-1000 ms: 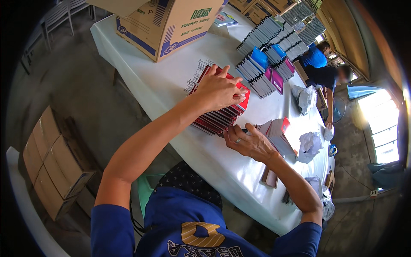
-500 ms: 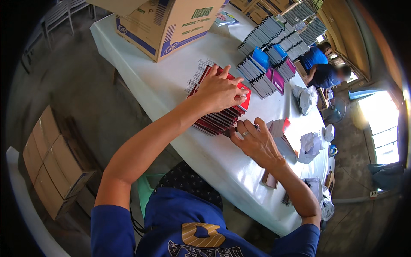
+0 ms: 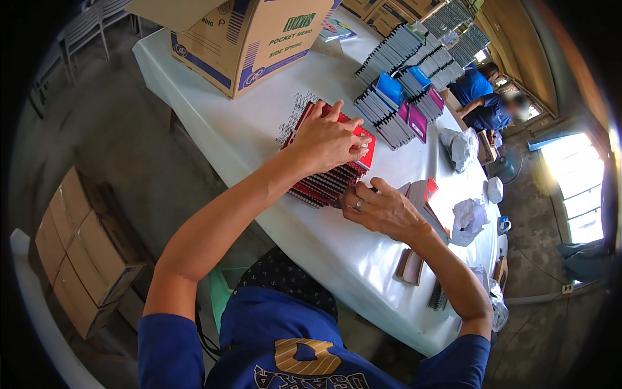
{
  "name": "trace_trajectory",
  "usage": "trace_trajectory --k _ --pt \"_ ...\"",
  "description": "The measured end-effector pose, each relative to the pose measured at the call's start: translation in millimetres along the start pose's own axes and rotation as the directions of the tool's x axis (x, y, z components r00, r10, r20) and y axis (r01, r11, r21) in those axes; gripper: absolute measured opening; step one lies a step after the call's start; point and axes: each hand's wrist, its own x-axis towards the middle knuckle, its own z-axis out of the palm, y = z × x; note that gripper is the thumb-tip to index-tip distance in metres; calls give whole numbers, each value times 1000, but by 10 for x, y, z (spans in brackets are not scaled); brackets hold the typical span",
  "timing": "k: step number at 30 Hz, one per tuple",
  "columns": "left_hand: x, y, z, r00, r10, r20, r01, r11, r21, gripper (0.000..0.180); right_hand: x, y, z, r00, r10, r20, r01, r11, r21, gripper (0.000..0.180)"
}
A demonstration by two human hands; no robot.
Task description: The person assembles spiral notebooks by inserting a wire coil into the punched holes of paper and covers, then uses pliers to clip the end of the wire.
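Note:
A stack of red spiral notebooks [image 3: 333, 181] lies on the white-covered table, with loose wire coil ends sticking out past its far left side. My left hand [image 3: 327, 139] rests on top of the stack, its fingers spread over the red covers. Beside the stack's near right corner, my right hand [image 3: 381, 209] is closed around a small dark tool, at the notebooks' bound edges. The fingers cover most of that tool, so its exact kind is hidden. A ring shows on this hand.
A large cardboard box [image 3: 272, 48] stands at the table's far left. Tall piles of spiral notebooks [image 3: 392, 55] fill the back right. Near my right arm are another red notebook pile [image 3: 421, 201], crumpled plastic [image 3: 469, 222] and a small brown block [image 3: 409, 266]. Two people work beyond.
My right hand has shifted slightly left, closer against the stack's corner, and its wrist has turned. My left hand stays on the stack almost unmoved.

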Motion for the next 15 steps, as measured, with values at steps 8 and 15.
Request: trace_trajectory --k 8,15 --pt "7 12 6 1000 10 -3 -10 1000 -10 33 -32 -26 68 999 -27 -20 26 999 -28 13" --pt "-8 -4 20 1000 9 -7 -9 1000 5 33 15 -83 -57 993 -1 119 1 1000 -1 23"
